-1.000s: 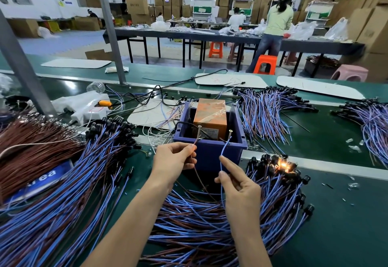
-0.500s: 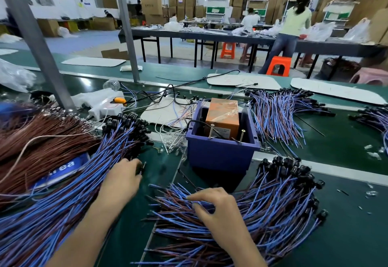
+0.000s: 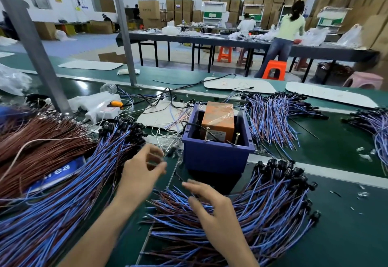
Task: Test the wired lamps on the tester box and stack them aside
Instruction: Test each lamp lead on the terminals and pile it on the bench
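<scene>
Head: right grip (image 3: pixel 212 210) spread over lamp pile (image 3: pixel 273 203); left grip (image 3: pixel 142 168) blurred, state unclear.

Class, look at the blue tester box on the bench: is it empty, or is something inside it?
Not empty: an orange block stands inside the blue box, behind two upright metal pins.

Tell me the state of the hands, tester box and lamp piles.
Left hand, fingers curled, blurred; grip unclear.
Right hand, open, fingers spread above the wires.
Tester box, both contacts bare, no wire touching.
Right pile, heaped, no lamp lit.
Left pile, heaped, none lit.
</scene>
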Motion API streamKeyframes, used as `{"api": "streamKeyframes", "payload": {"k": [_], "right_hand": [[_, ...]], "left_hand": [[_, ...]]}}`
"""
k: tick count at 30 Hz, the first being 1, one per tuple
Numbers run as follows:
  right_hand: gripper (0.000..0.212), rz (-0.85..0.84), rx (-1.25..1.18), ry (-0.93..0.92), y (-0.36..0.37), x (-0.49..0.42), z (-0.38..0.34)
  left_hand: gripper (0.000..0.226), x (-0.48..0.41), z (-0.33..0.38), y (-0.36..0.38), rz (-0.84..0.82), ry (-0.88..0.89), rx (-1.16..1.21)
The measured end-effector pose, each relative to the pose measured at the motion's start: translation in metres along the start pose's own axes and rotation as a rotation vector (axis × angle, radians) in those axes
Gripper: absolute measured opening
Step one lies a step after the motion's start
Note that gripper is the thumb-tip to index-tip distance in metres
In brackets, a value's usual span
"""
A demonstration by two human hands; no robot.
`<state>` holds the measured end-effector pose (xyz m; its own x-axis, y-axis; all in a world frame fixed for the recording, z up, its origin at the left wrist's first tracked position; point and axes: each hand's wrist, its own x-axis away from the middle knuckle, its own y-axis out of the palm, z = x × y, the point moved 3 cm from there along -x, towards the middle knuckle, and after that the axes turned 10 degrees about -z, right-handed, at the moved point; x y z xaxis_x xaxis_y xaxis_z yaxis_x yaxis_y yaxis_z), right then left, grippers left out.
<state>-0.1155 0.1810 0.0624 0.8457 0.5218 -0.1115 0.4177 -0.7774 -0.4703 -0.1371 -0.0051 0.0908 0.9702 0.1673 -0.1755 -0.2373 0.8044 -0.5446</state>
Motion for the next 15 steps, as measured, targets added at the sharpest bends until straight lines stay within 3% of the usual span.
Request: {"api": "streamKeyframes", "payload": {"k": [4,8,11,15], "right_hand": [[0.039,0.139,-0.299,-0.034,-0.011,0.006,-0.004],[0.034,0.150,-0.426,0.000,-0.025,0.011,-0.002],[0.034,0.096,-0.497,0.017,-0.020,0.010,-0.005],[0.033,0.239,-0.551,-0.002,-0.019,0.010,-0.005]], "left_hand": [[0.013,0.015,0.027,0.035,-0.306,0.044,0.283],[0.006,0.021,0.030,0.045,-0.392,0.041,0.404],[0.017,0.024,0.031,0.046,-0.462,0.054,0.447],[0.032,0.028,0.033,0.047,-0.594,0.045,0.472]]}}
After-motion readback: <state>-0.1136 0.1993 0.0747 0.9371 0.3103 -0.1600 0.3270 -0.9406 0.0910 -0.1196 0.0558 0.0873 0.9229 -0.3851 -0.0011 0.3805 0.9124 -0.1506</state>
